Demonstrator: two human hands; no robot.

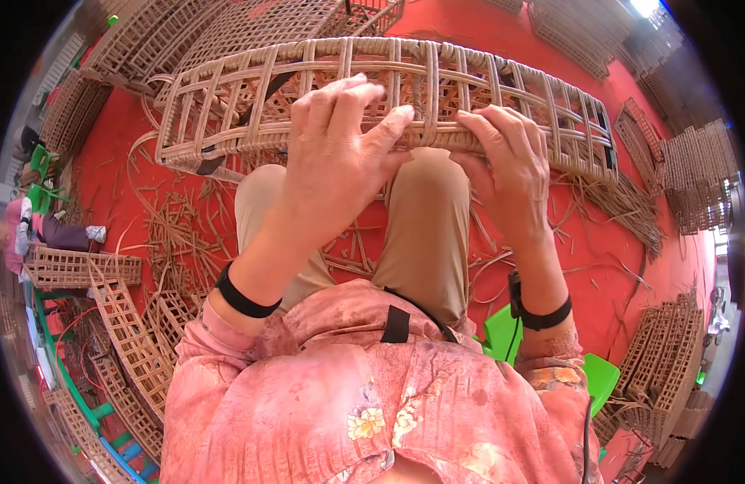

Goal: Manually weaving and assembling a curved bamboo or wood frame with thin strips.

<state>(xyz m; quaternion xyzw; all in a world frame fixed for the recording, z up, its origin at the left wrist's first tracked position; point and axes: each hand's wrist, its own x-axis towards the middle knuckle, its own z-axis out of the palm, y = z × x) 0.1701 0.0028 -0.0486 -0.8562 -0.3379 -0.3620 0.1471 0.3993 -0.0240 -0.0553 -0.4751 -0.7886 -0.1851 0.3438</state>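
A long, open-weave wicker basket [431, 89] lies across in front of my knees, its near rim close to them. My left hand [328, 153] is at the middle of that rim, thumb below and index finger above it, the other fingers raised over the lattice. Farther right along the same rim, my right hand [510, 157] grips with bent fingers over the top and the thumb underneath. Whether a loose strand is pinched in either hand cannot be seen. Black strips show in places on the basket frame.
Cut wicker strips [183, 234] litter the red floor [582, 258], with a bundle [631, 206] at the right. Stacked woven panels [659, 347] stand lower right, more baskets [219, 32] at upper left. A green stool [502, 335] is beside me. Another person [54, 230] is at far left.
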